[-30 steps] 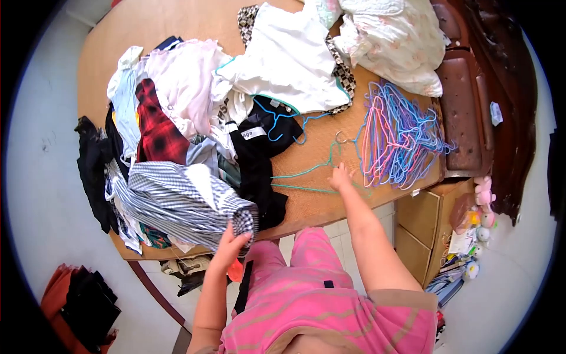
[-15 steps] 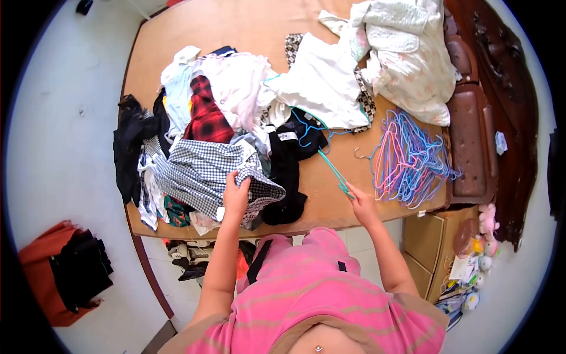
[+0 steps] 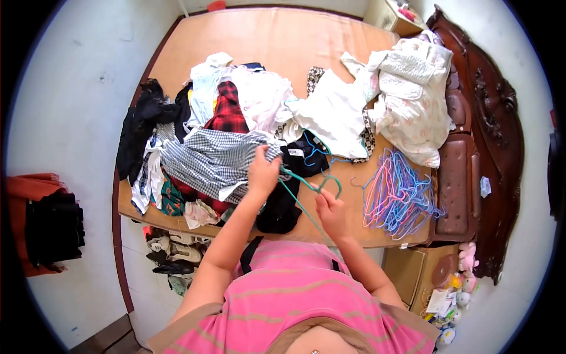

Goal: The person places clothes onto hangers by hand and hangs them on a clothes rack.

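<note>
While the right hand (image 3: 331, 215) grips a green hanger (image 3: 303, 184) and the left hand (image 3: 263, 171) pinches a checked shirt (image 3: 212, 160) beside it, both above the tan bed surface (image 3: 265, 38), a carved headboard (image 3: 492, 124) stands behind the pile of hangers (image 3: 396, 192).

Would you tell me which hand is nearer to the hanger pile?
The right hand, a little left of the hanger pile; the left hand is farther left, at the checked garment.

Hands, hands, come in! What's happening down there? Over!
Left hand: gripping checked shirt. Right hand: holding green hanger, one end near shirt. Clothes pile crowding shirt, might snag. Over.
</note>
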### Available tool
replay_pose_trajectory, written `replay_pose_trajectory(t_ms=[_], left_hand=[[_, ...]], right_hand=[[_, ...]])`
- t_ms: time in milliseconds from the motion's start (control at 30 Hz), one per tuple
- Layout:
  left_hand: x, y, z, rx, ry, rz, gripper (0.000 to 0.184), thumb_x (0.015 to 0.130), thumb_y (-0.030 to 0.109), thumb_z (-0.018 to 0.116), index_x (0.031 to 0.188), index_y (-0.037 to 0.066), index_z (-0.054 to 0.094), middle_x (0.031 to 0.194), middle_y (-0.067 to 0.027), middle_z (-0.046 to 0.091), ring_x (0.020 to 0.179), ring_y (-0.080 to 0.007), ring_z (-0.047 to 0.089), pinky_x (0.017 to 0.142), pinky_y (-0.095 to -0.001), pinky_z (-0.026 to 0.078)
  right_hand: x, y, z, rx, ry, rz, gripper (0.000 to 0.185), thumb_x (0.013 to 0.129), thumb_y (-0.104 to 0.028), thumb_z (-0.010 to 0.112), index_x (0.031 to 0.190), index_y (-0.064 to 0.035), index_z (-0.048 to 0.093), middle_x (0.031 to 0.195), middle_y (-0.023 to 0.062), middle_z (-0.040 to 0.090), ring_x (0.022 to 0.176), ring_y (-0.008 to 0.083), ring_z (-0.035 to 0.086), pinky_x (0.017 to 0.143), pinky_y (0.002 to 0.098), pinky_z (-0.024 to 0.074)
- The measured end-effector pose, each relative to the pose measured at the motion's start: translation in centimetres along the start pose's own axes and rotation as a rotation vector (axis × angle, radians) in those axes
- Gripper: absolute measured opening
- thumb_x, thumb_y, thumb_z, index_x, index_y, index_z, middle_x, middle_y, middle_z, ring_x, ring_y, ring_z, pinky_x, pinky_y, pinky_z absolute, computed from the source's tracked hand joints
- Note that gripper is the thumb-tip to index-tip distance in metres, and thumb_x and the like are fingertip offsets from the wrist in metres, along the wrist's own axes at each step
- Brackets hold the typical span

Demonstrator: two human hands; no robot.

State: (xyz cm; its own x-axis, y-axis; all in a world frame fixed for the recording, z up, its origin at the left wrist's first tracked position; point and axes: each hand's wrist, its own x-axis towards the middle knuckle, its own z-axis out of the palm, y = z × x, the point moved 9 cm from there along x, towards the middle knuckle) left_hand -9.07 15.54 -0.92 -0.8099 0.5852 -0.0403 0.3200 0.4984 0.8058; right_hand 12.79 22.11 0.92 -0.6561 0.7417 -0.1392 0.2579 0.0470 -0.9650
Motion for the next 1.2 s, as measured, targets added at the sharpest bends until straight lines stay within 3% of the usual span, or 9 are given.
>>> replay_pose_trajectory(t_ms=[100, 133, 267, 400, 667, 933, 967, 1033, 1200], left_hand=[[-2.7, 4.9, -0.2, -0.145, 0.034, 0.167, 0.045, 0.084, 0.028, 0.06, 0.113, -0.002, 0.043, 0.073, -0.0248, 0.061, 0.069, -0.0423, 0.06, 0.062, -0.0474, 0.046], [-3.7, 6.5, -0.8, -0.237, -0.036, 0.106, 0.043, 0.086, 0.027, 0.058, 0.113, -0.003, 0.042, 0.089, -0.0275, 0.06, 0.082, -0.0432, 0.06, 0.07, -0.0418, 0.047], [-5.7, 9.5, -3.4, -0.359, -0.062, 0.154, 0.046, 0.086, 0.024, 0.059, 0.118, -0.004, 0.04, 0.092, -0.0258, 0.061, 0.085, -0.0396, 0.061, 0.072, -0.0396, 0.047], [-6.1, 9.6, -7.3, -0.053, 0.264, 0.412, 0.047, 0.065, -0.002, 0.061, 0.111, 0.004, 0.053, 0.101, -0.0161, 0.06, 0.089, -0.0349, 0.061, 0.071, -0.0389, 0.048], [-5.2, 4.2, -8.2, 0.359, 0.554, 0.339, 0.044, 0.063, 0.001, 0.061, 0.105, 0.009, 0.055, 0.102, -0.0084, 0.052, 0.097, -0.0307, 0.051, 0.082, -0.0406, 0.041], [-10.2, 4.2, -1.1, 0.173, -0.085, 0.209, 0.04, 0.07, 0.011, 0.064, 0.103, 0.008, 0.043, 0.087, -0.0151, 0.059, 0.083, -0.0366, 0.058, 0.07, -0.0476, 0.047], [-10.8, 4.7, -0.9, 0.085, -0.168, 0.166, 0.038, 0.071, 0.012, 0.063, 0.103, 0.007, 0.042, 0.085, -0.0161, 0.06, 0.08, -0.0376, 0.059, 0.069, -0.0477, 0.047], [-12.0, 6.7, -0.8, -0.144, -0.277, 0.157, 0.036, 0.075, 0.013, 0.061, 0.103, 0.005, 0.04, 0.081, -0.0179, 0.062, 0.076, -0.0383, 0.061, 0.065, -0.0456, 0.046], [-12.1, 11.5, -2.7, -0.411, -0.473, 0.294, 0.056, 0.087, 0.026, 0.058, 0.126, -0.002, 0.03, 0.083, -0.0099, 0.061, 0.072, -0.0224, 0.058, 0.068, -0.0335, 0.046]], right_hand=[[3.7, -1.5, 3.4, 0.226, 0.09, -0.043, 0.027, 0.091, -0.014, 0.054, 0.115, -0.0018, 0.06, 0.06, -0.0043, 0.051, 0.053, 0.0037, 0.042, 0.047, 0.0235, 0.0338], [4.8, -2.5, 3.8, 0.247, 0.121, -0.119, 0.024, 0.091, -0.012, 0.054, 0.111, 0.001, 0.06, 0.064, -0.0036, 0.055, 0.055, 0.0031, 0.043, 0.048, 0.0226, 0.0349], [7.6, -4.7, 4.0, 0.549, 0.142, -0.156, 0.016, 0.091, -0.006, 0.05, 0.099, 0.0046, 0.06, 0.079, -0.0012, 0.06, 0.067, 0.0027, 0.049, 0.057, 0.0194, 0.04], [6.7, -8.2, 2.2, 0.733, 0.211, -0.188, 0.01, 0.092, -0.009, 0.052, 0.097, -0.002, 0.058, 0.056, -0.0092, 0.038, 0.043, -0.0002, 0.027, 0.038, 0.0204, 0.018], [6.3, -14.7, -1.7, 0.921, 0.387, -0.276, 0.007, 0.093, -0.011, 0.05, 0.087, -0.008, 0.049, 0.051, -0.0071, 0.025, 0.038, 0.0024, 0.019, 0.034, 0.022, 0.0151], [9.5, -15.2, -5.8, 0.841, 0.611, -0.445, 0.018, 0.094, -0.014, 0.049, 0.077, -0.008, 0.047, 0.051, -0.0061, 0.029, 0.038, 0.0027, 0.02, 0.035, 0.0228, 0.0165], [9.7, -14.3, -6.4, 0.702, 0.675, -0.475, 0.01, 0.094, -0.013, 0.049, 0.097, -0.0032, 0.05, 0.053, -0.007, 0.03, 0.042, 0.0022, 0.022, 0.037, 0.0222, 0.0172], [8.8, -13.6, -6.7, 0.359, 0.786, -0.547, 0.04, 0.093, -0.011, 0.05, 0.131, 0.0001, 0.045, 0.058, -0.009, 0.034, 0.05, 0.0015, 0.026, 0.043, 0.0209, 0.0191], [7.4, -11.7, -2.9, 0.27, 0.458, -0.5, 0.041, 0.091, -0.013, 0.054, 0.129, -0.0008, 0.048, 0.06, -0.0087, 0.04, 0.052, 0.0022, 0.028, 0.047, 0.0203, 0.023]])
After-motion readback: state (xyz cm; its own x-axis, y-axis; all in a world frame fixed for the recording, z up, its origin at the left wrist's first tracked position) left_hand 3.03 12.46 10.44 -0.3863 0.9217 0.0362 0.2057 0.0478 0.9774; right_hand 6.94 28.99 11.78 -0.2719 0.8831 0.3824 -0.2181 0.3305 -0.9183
